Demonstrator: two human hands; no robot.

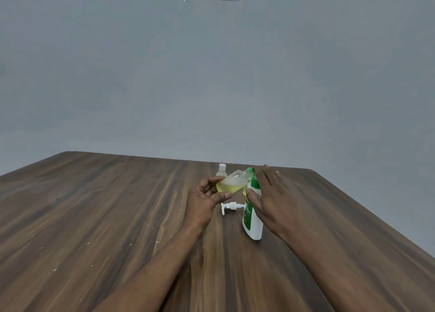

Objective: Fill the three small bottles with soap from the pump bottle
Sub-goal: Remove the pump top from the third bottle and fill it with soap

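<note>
The left hand holds a small clear bottle above the bench, its grip curled round the base. The bottle is tipped on its side and part full of yellow soap. Its open neck points at the top of the green-and-white pump bottle; they seem to meet, though fingers hide the spot. The right hand wraps its grip round that bottle's upper half, thumb on the front, base on the bench. The pump head lies just beside it. A capped small bottle stands behind.
</note>
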